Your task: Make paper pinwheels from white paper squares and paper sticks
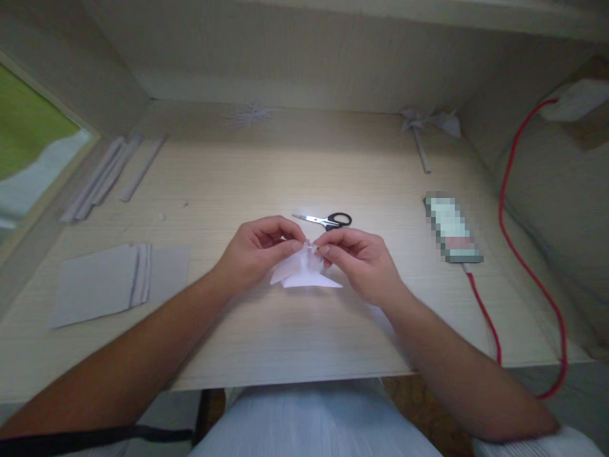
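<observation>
A folded white paper piece (309, 274) with pointed flaps hangs between my hands above the middle of the desk. My left hand (266, 246) pinches its upper edge with thumb and forefinger. From the other side, my right hand (358, 255) pinches the same top part close by, the fingertips nearly meeting. What exactly sits between the fingertips is too small to make out. Just beyond my hands lies a pair of scissors (328, 221) with black handles, blades pointing left.
Paper sheets (95, 282) lie at left, with paper strips (102, 178) behind them. A spiky paper bundle (250, 115) and a paper pinwheel-like shape on a stick (421, 149) lie along the back. At right is a phone (451, 228) with a red cable (507, 184).
</observation>
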`<state>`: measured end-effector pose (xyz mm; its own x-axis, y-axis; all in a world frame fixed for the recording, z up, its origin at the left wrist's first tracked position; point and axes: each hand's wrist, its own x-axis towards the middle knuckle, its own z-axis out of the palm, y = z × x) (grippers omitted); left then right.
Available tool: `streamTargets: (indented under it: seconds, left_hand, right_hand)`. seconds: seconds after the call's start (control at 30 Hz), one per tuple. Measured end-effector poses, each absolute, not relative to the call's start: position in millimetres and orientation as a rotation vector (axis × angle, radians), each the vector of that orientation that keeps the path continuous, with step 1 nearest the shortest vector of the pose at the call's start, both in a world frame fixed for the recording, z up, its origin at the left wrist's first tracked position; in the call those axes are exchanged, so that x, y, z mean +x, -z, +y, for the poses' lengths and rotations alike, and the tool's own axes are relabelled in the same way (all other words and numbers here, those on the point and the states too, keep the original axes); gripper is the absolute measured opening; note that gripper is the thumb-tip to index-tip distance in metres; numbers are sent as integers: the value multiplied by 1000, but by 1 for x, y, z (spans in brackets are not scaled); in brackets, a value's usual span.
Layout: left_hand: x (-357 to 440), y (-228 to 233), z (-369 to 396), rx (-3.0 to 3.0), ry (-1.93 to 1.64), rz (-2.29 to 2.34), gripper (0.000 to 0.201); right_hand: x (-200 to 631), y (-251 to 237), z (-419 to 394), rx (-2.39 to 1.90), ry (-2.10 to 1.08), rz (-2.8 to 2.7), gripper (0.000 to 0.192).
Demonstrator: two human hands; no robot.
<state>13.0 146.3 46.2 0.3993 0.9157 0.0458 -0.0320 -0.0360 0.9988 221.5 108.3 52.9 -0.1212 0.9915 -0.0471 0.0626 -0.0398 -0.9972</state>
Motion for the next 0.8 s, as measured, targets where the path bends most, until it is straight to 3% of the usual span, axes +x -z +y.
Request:
streamTargets:
  seconds: [0.3,0.8]
  left_hand:
    - [14,-47,143,1195,-883,787,13]
    - [13,-45,148,1370,-900,1008,28]
  right_hand:
    - [223,-46,112,-1106,-1516,-1236,8]
    - [220,-44,109,-937,-1478,-1308,19]
